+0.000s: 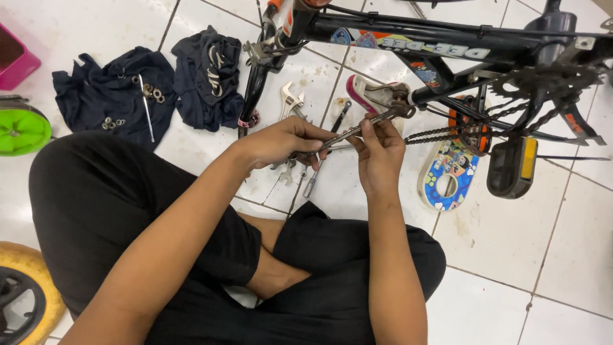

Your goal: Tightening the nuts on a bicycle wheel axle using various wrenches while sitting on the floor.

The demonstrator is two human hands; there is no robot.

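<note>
The person sits cross-legged on a white tile floor [511,255] beside a black bike frame [408,38] lying on its side. The left hand [281,142] has its fingers closed round the handle end of a long wrench [357,130], which runs up and to the right across the gap between the hands. The right hand [380,156] pinches the wrench further along, thumb and fingertips together on the shaft, just below where its head meets the rear end of the frame. The chain [460,131] hangs from that spot toward the chainring [543,80], with a pedal [511,167] below it. A colourful chain guard [450,176] lies flat on the tiles under the chain.

More tools lie under the hands: an adjustable spanner [290,101] and a screwdriver [319,172]. To the left, two dark cloths [147,89] are spread out, with nuts and washers [153,94] on one. A green wheel [22,131] and a yellow tyre [29,291] sit at the left edge
</note>
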